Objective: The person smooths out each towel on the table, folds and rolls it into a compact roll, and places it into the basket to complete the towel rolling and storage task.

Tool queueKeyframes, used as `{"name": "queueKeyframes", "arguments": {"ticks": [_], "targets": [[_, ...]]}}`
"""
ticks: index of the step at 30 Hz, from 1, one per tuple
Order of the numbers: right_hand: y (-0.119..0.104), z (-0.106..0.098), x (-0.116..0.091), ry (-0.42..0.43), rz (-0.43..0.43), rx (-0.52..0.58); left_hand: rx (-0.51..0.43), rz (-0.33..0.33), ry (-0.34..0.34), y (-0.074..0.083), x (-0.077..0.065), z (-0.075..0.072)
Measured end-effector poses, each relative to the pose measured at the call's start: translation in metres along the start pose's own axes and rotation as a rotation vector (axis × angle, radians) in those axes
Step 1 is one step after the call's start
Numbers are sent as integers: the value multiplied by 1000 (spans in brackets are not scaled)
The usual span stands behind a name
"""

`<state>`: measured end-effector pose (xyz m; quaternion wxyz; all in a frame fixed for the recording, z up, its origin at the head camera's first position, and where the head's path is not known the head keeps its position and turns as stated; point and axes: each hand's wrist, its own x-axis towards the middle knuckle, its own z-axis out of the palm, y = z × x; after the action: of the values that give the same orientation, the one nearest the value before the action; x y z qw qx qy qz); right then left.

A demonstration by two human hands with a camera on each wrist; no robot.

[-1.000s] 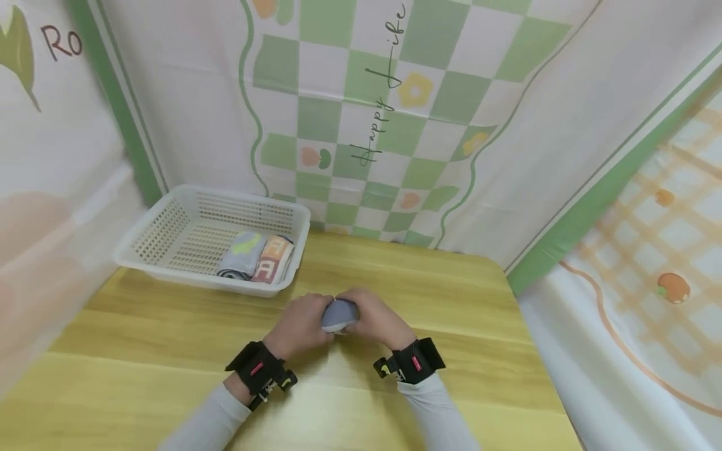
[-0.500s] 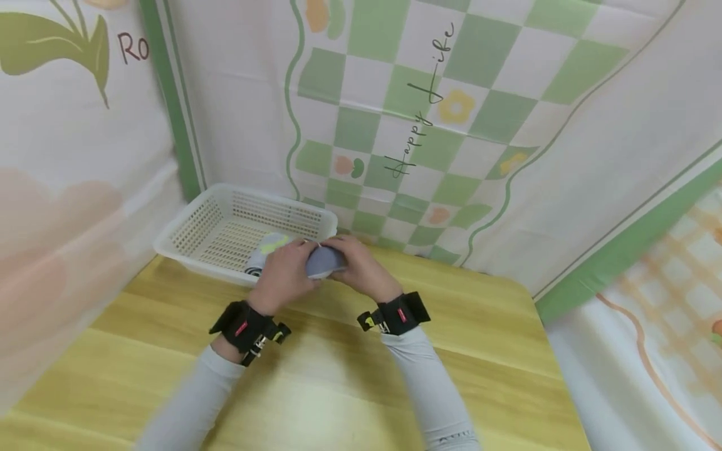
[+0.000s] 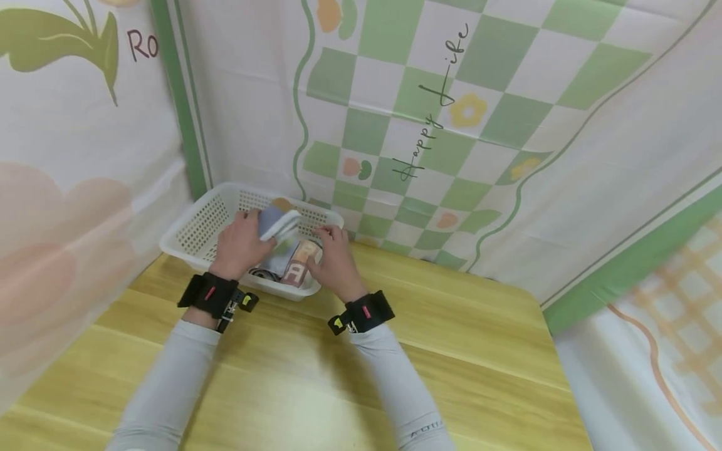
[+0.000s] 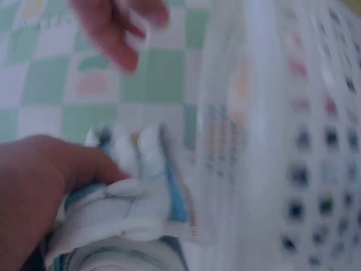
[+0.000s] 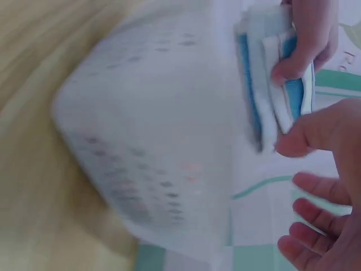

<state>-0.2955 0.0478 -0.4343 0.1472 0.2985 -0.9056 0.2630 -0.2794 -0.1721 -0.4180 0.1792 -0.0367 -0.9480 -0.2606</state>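
My left hand (image 3: pixel 239 246) grips a folded pair of blue-and-white socks (image 3: pixel 276 224) with an orange patch, above the white basket (image 3: pixel 194 255). In the left wrist view, the thumb presses the white folded layers (image 4: pixel 130 206) of the socks. My right hand (image 3: pixel 335 262) is at the basket's right end with its fingers loosely bent and apart, holding nothing. In the right wrist view its fingers (image 5: pixel 318 223) are spread, near the socks. Inside the basket lie an orange-and-red lettered roll (image 3: pixel 298 266) and a grey rolled bundle (image 3: pixel 276 260), partly covered by the held socks.
The basket stands at the back left of the wooden table (image 3: pixel 338 388), close to the patterned cloth (image 3: pixel 383 138) hanging behind. Another hanging cloth (image 3: pixel 79 207) borders the left side.
Both hands have moved forward and left to the basket. The socks, earlier between both hands, are now in my left hand alone; my right hand has let go and moved apart.
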Motion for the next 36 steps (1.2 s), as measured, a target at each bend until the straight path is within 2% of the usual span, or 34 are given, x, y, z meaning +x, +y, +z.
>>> {"name": "queueKeyframes", "arguments": {"ticks": [4,9,15,19,21,23,25,28,33,36], "targets": [[-4,13,-17,-62,81,-41,21,-99,-16,-20,0,2],[-11,27,-34,-85,163,-52,11,-192,-95,-37,-1,7],[-16,35,-46,-69,193,-24,-8,-259,-244,-53,-6,19],[-17,37,-50,-73,179,-39,33,-252,-376,-57,-9,21],[-18,37,-51,-63,178,-38,59,-220,-410,-55,-9,20],[-17,37,-53,-52,186,-33,62,-184,-417,-53,-9,19],[-17,36,-55,-37,196,-36,59,-124,-401,-49,-10,20],[-14,35,-55,-17,184,-24,33,-1,-355,-45,-13,20],[-3,29,-56,1,152,63,-103,211,-248,-27,-29,25],[9,19,-68,10,164,102,-161,305,-108,-11,-48,32]]}}
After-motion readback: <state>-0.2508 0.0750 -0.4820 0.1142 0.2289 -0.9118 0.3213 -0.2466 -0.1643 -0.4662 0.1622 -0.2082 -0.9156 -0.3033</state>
